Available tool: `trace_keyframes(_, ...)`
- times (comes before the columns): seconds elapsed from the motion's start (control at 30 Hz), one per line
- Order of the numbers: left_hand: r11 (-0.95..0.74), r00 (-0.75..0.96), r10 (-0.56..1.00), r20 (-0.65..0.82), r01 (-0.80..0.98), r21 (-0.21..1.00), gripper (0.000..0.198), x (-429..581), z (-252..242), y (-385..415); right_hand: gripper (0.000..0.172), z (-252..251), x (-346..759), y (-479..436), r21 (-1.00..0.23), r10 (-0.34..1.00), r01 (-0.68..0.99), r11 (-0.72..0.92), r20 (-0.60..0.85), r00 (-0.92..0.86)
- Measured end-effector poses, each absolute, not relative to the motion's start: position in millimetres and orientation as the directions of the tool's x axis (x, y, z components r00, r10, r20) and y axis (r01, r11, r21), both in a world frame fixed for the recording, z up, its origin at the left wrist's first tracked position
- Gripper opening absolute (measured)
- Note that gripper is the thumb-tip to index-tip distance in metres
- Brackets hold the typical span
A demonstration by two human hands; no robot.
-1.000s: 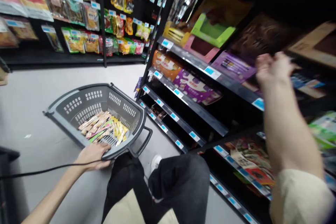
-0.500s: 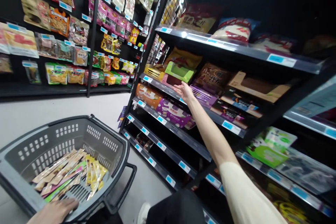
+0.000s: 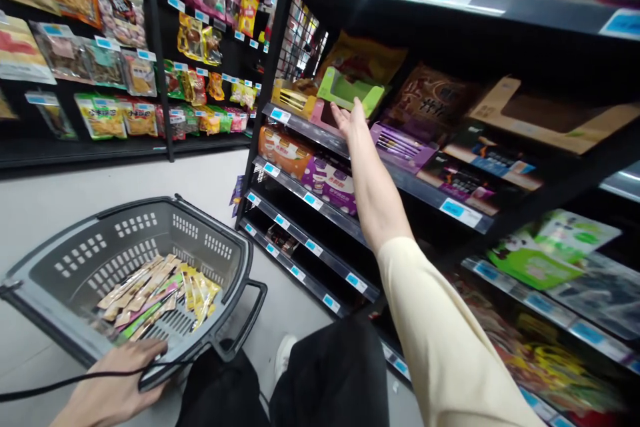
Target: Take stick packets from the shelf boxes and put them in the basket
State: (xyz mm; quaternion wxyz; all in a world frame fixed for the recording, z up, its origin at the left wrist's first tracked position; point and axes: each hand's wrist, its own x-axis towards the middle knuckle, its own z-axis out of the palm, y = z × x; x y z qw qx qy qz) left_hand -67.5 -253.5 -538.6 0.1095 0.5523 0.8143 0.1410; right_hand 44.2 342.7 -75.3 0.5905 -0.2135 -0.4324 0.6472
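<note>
- Left hand (image 3: 120,380): fingers curled over the near rim of the grey basket (image 3: 53,320), gripping it. Black cable (image 3: 60,383) runs across the back of that hand.
- Right hand (image 3: 350,119): empty, fingers spread, at the shelf (image 3: 395,175) front edge, just by the green box (image 3: 373,99). Contact with the box: can't tell.
- Basket: beside the person's left leg, over the floor, handle on the side toward the shelf. Whether its base touches the floor is hidden.
- In basket: tan sticks (image 3: 145,283) in a loose pile, green stick (image 3: 143,321) near the left hand, yellow packets (image 3: 197,290) toward the handle side.
- Shelf, from left end along the front edge: yellow box (image 3: 295,100), then pink box (image 3: 324,115) with the green box above it, then purple box (image 3: 404,147) right of the right wrist.
- Toward the shelf's right end: tan carton (image 3: 565,127), on top of dark boxes (image 3: 495,150).
- Tier below: orange pack (image 3: 283,149) at left end, purple-and-white pack (image 3: 330,181) next to it.
</note>
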Motion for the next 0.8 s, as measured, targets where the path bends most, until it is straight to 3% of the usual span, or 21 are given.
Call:
trace_keyframes(0.1,0.338,-0.333,0.94,-0.076,0.878,0.339,0.051,-72.0,-549.5,-255.7,0.047,-69.5,38.9,359.6,-0.798,0.955,-0.602,0.036,0.206,-0.215)
trace_keyframes(0.23,0.273,-0.289,0.957,0.008,0.912,0.307,0.047,-74.0,-550.6,-258.8,0.04,-66.2,33.9,386.2,-0.799,0.953,-0.6,0.045,0.214,-0.214)
trace_keyframes(0.4,0.231,-0.246,0.969,0.028,0.939,0.255,0.045,-75.3,-543.7,-258.4,0.044,-65.2,31.8,412.4,-0.792,0.905,-0.578,0.196,0.373,-0.204)
trace_keyframes(0.5,0.195,-0.213,0.976,0.047,0.95,0.243,0.042,-78.3,-543.3,-256.3,0.046,-55.8,33.7,412.5,-0.791,0.897,-0.569,0.227,0.397,-0.193)
trace_keyframes(0.63,0.119,-0.144,0.984,0.107,0.971,0.208,0.039,-82.9,-544.2,-254.1,0.061,-33.7,38.9,402.0,-0.786,0.934,-0.591,0.183,0.326,-0.144)
trace_keyframes(0.8,0.1,-0.12,0.988,0.093,0.975,0.197,0.037,-86.6,-544.4,-253.5,0.05,-22.7,61.1,363.5,-0.731,0.9,-0.68,0.048,0.328,-0.289)
